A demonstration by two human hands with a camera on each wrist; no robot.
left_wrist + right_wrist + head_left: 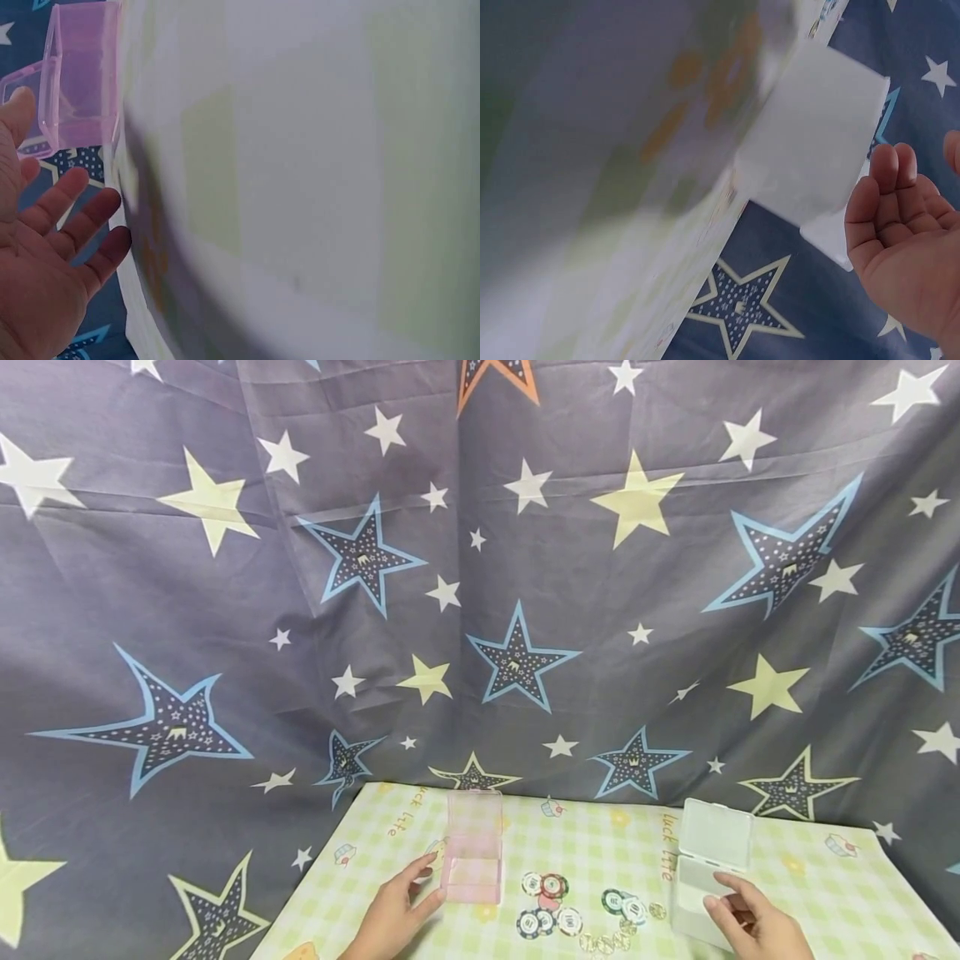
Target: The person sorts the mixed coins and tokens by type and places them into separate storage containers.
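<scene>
Coins: a small cluster of gold-coloured coins [622, 940] on the table, between the two hands
Right hand: over the near part of the white box [692, 889], thumb apart from softly bent fingers; the right hand [761, 918] grips nothing, and whether it touches the box cannot be told
Left hand: just beside the pink box [471, 893], at its left; the left hand [393, 906] has its fingers loosely spread and holds nothing
Chips: round poker chips [569, 921] lying in two loose groups between the boxes
White box, place and direction: right side of the table, open; its long axis runs away from the person, with the white lid [716, 833] at the far end
Pink box, place and direction: left of the chips, open; box and raised pink lid [475, 814] together stretch away from the person, lid farthest
Handling: both look like thin, stiff plastic, probably light, rather smooth and liable to slide or crack if squeezed; the opposite side walls seem the best hold, with the hinge and lid left free
Tablecloth: green-checked tablecloth [592, 843] under everything
Backdrop: dark star-print curtain [510, 568] beyond the table
</scene>
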